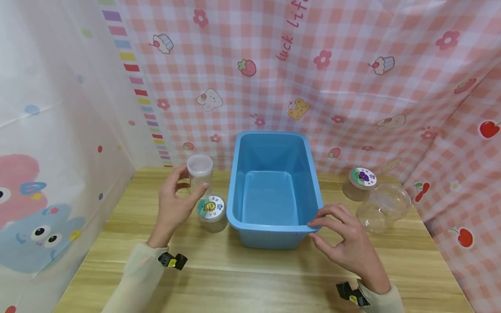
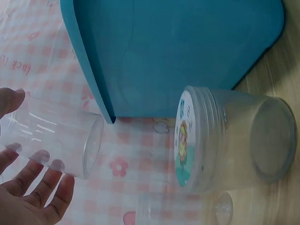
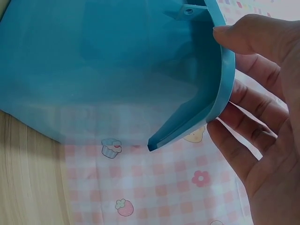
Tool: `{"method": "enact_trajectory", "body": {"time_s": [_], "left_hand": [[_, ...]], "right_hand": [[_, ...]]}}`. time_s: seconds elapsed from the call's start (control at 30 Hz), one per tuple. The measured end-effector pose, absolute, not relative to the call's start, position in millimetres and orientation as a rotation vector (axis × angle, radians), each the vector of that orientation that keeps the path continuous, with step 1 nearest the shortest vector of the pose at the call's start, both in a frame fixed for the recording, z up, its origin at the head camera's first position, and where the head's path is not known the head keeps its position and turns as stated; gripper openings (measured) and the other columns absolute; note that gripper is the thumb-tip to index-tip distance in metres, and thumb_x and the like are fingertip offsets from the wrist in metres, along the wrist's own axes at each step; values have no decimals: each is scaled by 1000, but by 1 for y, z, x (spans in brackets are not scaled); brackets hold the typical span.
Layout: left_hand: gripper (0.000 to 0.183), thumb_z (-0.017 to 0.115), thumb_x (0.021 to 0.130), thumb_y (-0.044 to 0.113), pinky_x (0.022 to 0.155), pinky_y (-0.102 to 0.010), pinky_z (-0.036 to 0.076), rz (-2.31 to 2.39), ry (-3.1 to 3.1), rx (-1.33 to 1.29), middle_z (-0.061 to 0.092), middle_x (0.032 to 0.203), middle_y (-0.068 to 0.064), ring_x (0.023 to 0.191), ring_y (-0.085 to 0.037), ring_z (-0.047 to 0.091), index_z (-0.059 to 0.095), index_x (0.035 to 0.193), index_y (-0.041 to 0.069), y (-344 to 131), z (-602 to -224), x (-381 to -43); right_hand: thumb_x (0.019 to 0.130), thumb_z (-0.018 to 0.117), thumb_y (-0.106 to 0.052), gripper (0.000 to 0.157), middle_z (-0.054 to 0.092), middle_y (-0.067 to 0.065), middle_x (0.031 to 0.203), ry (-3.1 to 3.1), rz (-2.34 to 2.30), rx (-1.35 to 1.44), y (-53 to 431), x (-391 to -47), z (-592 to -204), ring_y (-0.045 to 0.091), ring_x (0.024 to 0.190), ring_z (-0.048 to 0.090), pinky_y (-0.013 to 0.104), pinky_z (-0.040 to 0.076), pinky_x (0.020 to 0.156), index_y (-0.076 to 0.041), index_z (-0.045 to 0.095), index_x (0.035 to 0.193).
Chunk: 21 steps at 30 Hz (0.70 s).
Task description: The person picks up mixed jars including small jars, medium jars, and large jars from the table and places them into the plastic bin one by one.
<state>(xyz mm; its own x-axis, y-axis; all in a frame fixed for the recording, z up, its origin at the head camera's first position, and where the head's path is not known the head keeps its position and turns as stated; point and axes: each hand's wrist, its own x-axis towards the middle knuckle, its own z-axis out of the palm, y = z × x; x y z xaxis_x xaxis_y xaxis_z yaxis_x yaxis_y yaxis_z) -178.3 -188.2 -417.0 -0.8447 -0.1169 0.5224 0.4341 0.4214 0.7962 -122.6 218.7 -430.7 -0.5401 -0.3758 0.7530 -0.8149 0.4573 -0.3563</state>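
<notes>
Clear plastic cylindrical jar (image 1: pixel 200 174): smooth straight wall, whitish top in the head view; lid or bare end, can't tell. Near upright, slightly tilted, round lower end lifted off the wooden tabletop (image 1: pixel 242 278). Gripped between thumb and fingers of the left hand (image 1: pixel 175 195), left of the bin and apart from it.

Light blue rectangular plastic bin (image 1: pixel 270 238): deep, rounded corners, walls narrowing downward, turned-out rim, small holed tab under the rim. Stands upright on the tabletop, open side up, long sides running front to back, inside floor visible. Near right rim corner pinched by the right hand (image 1: pixel 346 239).
</notes>
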Motion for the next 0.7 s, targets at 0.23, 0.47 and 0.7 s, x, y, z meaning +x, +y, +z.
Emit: {"method": "enact_trajectory", "body": {"time_s": [0.23,0.47,0.7], "left_hand": [[61,88,81,12,85,-30,55,-1374,-2195,-364,70,122,-5,106,-10,57,62,137,14,-176,-412,-182],[62,89,79,14,83,-37,58,-1284,-2191,-496,70,119,-5,105,-16,62,64,135,13,-165,-407,-185],[64,89,80,21,85,-36,57,-1190,-2231,-577,69,125,-3,107,-17,61,62,138,16,-156,-397,-186]], "right_hand": [[91,76,-31,14,69,2,102,-2123,953,986,218,-122,-430,22,99,59,15,44,100,-18,78,96],[94,71,-34,19,69,1,102,-2123,931,992,219,-122,-431,21,99,58,14,44,99,-17,78,96],[97,67,-36,21,68,0,101,-2116,889,1006,217,-122,-431,20,97,57,16,46,93,-18,79,97]]}}
